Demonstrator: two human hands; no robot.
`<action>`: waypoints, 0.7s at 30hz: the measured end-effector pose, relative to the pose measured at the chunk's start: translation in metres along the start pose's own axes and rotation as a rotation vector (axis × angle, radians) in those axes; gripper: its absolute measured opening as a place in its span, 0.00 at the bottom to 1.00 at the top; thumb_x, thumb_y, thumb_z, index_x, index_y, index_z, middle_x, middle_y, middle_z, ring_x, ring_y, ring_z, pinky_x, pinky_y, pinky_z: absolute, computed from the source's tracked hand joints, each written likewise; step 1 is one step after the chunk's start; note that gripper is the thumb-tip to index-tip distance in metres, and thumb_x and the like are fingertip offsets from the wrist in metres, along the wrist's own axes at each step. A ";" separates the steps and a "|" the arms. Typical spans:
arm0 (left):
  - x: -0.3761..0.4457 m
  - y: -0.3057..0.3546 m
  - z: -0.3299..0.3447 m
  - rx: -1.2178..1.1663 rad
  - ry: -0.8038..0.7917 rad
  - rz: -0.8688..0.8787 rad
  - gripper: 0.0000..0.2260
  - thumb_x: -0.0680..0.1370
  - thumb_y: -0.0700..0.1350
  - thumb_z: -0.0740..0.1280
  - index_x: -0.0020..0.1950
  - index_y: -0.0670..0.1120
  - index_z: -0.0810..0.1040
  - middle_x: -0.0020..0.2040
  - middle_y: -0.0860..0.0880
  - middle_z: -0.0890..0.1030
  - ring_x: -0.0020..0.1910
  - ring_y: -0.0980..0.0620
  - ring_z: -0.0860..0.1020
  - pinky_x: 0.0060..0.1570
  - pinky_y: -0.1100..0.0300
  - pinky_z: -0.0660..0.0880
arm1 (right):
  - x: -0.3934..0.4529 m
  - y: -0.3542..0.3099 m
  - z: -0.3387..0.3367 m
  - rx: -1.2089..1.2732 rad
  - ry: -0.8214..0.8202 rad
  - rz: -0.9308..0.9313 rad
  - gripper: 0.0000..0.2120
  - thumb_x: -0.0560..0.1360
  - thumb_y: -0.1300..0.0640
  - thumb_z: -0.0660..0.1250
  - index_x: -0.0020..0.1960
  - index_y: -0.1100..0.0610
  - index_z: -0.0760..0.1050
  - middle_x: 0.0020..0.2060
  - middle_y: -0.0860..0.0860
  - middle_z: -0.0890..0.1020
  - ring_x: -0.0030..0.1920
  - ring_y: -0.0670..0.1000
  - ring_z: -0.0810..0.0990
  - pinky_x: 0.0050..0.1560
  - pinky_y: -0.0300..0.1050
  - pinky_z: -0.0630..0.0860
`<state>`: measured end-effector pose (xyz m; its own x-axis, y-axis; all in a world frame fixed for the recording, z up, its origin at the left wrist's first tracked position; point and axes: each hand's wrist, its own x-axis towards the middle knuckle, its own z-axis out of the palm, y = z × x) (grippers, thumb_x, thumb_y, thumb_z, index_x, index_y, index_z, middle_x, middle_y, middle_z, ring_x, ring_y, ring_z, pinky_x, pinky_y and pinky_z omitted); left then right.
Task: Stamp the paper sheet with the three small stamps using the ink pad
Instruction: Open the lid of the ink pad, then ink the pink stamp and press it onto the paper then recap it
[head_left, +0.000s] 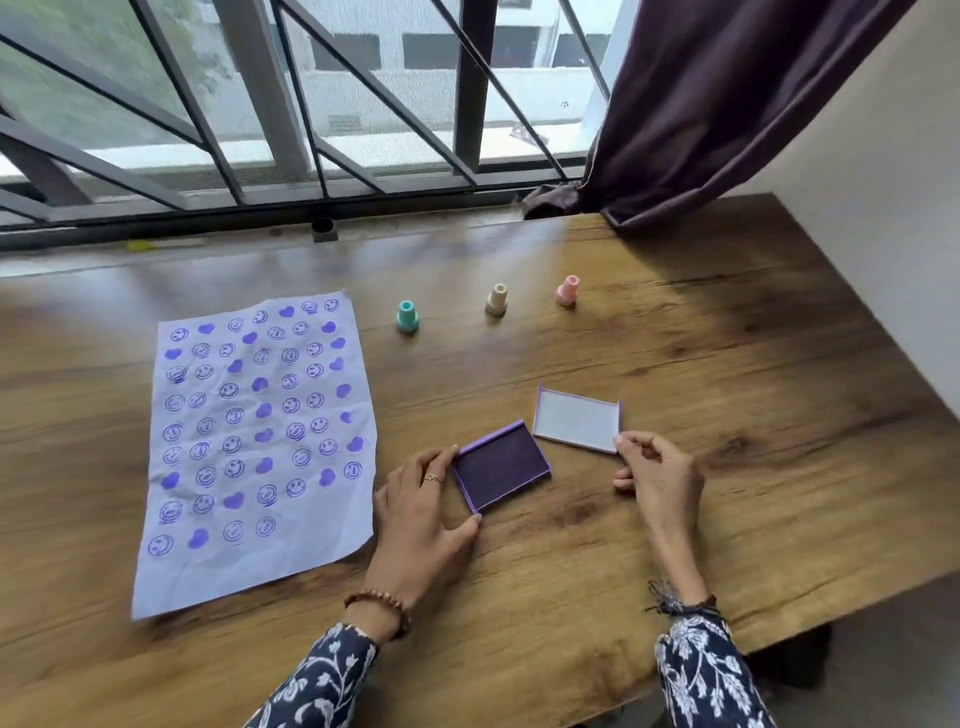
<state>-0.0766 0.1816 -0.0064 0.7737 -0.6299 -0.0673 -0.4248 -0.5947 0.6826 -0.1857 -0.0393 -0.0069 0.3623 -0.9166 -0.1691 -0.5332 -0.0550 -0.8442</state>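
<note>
A crumpled white paper sheet (260, 441) lies at the left, covered with several purple smiley and heart prints. Three small stamps stand upright beyond it: a teal stamp (408, 316), a beige stamp (497, 299) and a pink stamp (568, 290). The open purple ink pad (503, 466) lies near the table's middle. My left hand (423, 514) grips its left edge between thumb and fingers. The pad's lid (576, 420) lies upturned to the right. My right hand (657, 480) pinches the lid's near right corner.
The wooden table (753, 415) stands against a barred window (311, 104). A dark curtain (727, 104) hangs over the back right corner. A white wall runs along the right. The table's front edge slants down at the lower right.
</note>
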 end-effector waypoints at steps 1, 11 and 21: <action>0.001 0.003 -0.002 -0.008 0.012 0.024 0.31 0.67 0.52 0.72 0.68 0.54 0.64 0.63 0.55 0.69 0.62 0.57 0.64 0.53 0.66 0.52 | 0.001 -0.003 -0.001 -0.046 -0.007 -0.025 0.04 0.71 0.60 0.70 0.45 0.59 0.81 0.30 0.54 0.80 0.24 0.44 0.77 0.26 0.37 0.78; 0.111 0.070 0.005 -0.674 0.039 -0.168 0.04 0.73 0.42 0.68 0.46 0.50 0.80 0.40 0.55 0.81 0.39 0.61 0.78 0.40 0.70 0.75 | 0.062 -0.080 0.030 -0.256 -0.019 -0.399 0.05 0.73 0.58 0.67 0.48 0.55 0.79 0.45 0.54 0.83 0.41 0.50 0.79 0.39 0.41 0.72; 0.194 0.084 0.047 -1.242 -0.069 -0.529 0.09 0.75 0.35 0.64 0.55 0.35 0.75 0.38 0.47 0.79 0.35 0.55 0.78 0.32 0.71 0.77 | 0.137 -0.101 0.077 -0.331 -0.222 -0.467 0.11 0.72 0.56 0.68 0.54 0.55 0.77 0.50 0.56 0.82 0.48 0.52 0.79 0.42 0.38 0.69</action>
<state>0.0159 -0.0146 0.0037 0.6706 -0.5133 -0.5355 0.6446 0.0458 0.7632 -0.0227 -0.1287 0.0162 0.7462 -0.6639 0.0485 -0.4763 -0.5833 -0.6579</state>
